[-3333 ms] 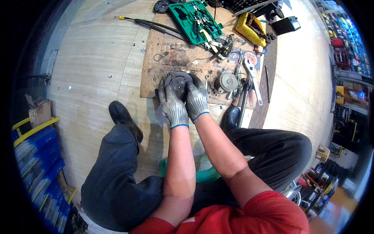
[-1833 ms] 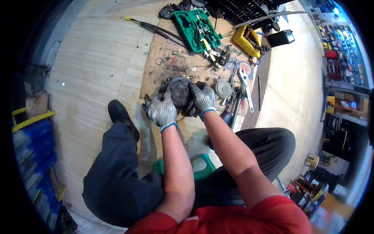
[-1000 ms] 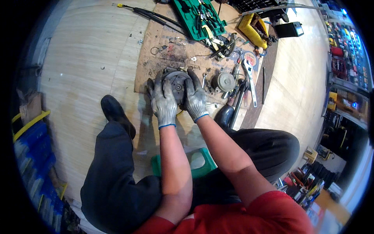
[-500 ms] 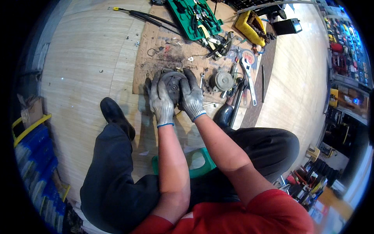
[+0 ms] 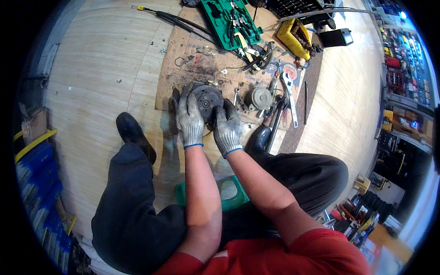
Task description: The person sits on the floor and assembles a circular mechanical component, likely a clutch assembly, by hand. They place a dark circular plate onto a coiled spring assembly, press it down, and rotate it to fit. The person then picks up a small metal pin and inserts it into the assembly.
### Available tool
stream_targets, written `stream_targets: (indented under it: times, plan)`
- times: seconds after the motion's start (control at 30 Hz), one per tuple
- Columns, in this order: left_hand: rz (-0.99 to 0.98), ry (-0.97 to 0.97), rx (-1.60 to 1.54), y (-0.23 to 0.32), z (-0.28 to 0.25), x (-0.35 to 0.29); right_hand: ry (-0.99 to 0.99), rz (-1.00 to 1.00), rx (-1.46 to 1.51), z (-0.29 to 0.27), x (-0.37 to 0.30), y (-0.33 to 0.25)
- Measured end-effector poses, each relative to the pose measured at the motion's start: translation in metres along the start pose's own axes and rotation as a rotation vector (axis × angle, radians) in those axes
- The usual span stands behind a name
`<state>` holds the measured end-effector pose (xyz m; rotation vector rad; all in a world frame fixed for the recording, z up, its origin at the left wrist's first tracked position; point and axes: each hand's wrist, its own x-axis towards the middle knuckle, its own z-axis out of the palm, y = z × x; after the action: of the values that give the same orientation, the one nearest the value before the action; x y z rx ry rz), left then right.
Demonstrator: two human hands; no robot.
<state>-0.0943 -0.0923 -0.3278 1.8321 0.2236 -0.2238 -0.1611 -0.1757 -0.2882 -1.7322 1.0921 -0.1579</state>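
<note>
A dark, round pulley (image 5: 207, 101) with a hub in the middle of its face lies on the cardboard in front of me. My left hand (image 5: 189, 120), in a grey, blackened work glove, grips its left side with the fingers along the rim. My right hand (image 5: 228, 126), gloved alike, holds the lower right edge with bent fingers; its fingertips are partly hidden. To the right sits a grey round metal part (image 5: 261, 98). A small wrench (image 5: 236, 97) lies between that part and the pulley.
Stained cardboard (image 5: 183, 75) covers the floor. An adjustable wrench (image 5: 290, 98), a green tool case (image 5: 220, 25) with pliers, and a yellow container (image 5: 293, 39) lie beyond. Black cables (image 5: 178, 23) stretch at the far left. A green stool (image 5: 236, 195) shows below my forearms.
My right hand has slid from the pulley's upper right down to its lower right edge, uncovering more of the face. My left hand stays at the left side.
</note>
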Motion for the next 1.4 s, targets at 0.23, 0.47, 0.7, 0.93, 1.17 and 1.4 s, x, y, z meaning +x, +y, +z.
stream_targets:
  times: [0.23,0.47,0.7,0.93,1.17,1.4]
  plan:
    - [-0.244,0.091,-0.212,0.028,0.007,-0.008,0.032,-0.143,0.212,0.002,-0.004,-0.016]
    - [-0.404,0.186,-0.012,0.060,0.013,-0.024,0.106,-0.115,-0.014,-0.005,0.029,-0.023]
    - [-0.467,0.232,-0.797,0.035,-0.005,-0.007,0.045,-0.012,-0.060,-0.003,0.028,-0.054]
    - [-0.606,0.402,-0.942,0.067,-0.043,0.006,-0.003,-0.085,-0.104,-0.007,0.032,-0.042]
    - [-0.170,-0.089,-0.466,0.006,-0.007,-0.006,-0.020,-0.078,0.120,0.001,0.034,-0.029]
    - [-0.140,-0.068,-0.438,-0.001,-0.002,-0.007,-0.096,-0.123,0.158,0.000,0.044,-0.008]
